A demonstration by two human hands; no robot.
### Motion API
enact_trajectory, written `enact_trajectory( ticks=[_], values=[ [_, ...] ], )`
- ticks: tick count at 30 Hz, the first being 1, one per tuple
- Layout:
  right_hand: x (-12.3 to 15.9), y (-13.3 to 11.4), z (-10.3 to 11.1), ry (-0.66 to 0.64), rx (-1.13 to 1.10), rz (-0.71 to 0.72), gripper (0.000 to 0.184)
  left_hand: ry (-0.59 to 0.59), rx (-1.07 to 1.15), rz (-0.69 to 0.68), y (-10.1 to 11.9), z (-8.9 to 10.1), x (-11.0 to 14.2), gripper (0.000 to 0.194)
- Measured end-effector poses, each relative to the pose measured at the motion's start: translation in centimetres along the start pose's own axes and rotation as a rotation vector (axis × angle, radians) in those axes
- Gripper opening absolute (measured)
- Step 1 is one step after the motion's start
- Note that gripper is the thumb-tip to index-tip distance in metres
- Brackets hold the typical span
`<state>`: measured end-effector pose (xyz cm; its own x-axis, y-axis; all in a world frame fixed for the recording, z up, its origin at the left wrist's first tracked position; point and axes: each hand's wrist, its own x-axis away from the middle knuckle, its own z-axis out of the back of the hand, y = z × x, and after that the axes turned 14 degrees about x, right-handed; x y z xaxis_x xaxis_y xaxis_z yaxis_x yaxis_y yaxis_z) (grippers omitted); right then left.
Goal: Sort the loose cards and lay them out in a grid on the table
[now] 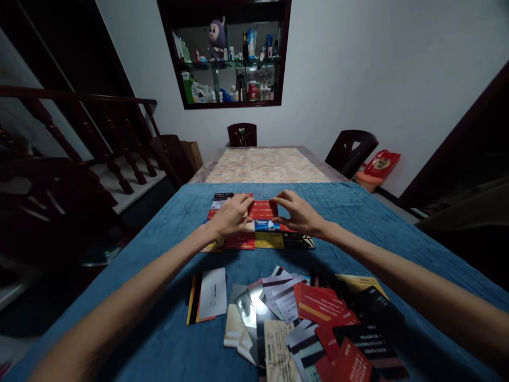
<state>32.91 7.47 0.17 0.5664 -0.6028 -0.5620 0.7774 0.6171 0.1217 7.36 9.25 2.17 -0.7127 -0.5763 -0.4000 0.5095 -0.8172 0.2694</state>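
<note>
A red card [263, 209] lies between my hands at the far end of a block of cards. My left hand [233, 213] has its fingers and thumb on the card's left edge. With thumb and fingers curved, my right hand [299, 213] pinches the right edge. Nearer to me in the same block are a blue card [266, 225], a yellow card [269, 240], a red card [239, 242] and a black card [299, 241]. My left hand partly covers cards on the left side of the block, among them a black one [223, 196].
In front of me, a loose heap of overlapping cards [324, 305] spreads to the right, with a small stack topped by a white card [213, 293] on its left. A blue cloth [159, 233] covers the near table. Chairs [352, 151] stand around the patterned far part [266, 163].
</note>
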Motion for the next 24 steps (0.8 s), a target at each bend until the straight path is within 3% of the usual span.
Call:
enact_trajectory(
  ticks=[9, 17, 24],
  values=[
    [-5.1, 2.4, -5.2, -0.059, -0.021, -0.048, 0.017, -0.005, 0.075, 0.143, -6.8, -0.6, -2.6, 0.032],
    [-8.8, 4.2, -9.4, -0.174, -0.016, -0.138, 0.019, -0.025, -0.006, 0.255, -11.6, -1.7, -5.0, 0.037],
    [-10.6, 5.4, -12.3, -0.278, -0.009, -0.201, 0.023, -0.057, -0.002, 0.350, -14.2, -3.1, -6.7, 0.036]
  ],
)
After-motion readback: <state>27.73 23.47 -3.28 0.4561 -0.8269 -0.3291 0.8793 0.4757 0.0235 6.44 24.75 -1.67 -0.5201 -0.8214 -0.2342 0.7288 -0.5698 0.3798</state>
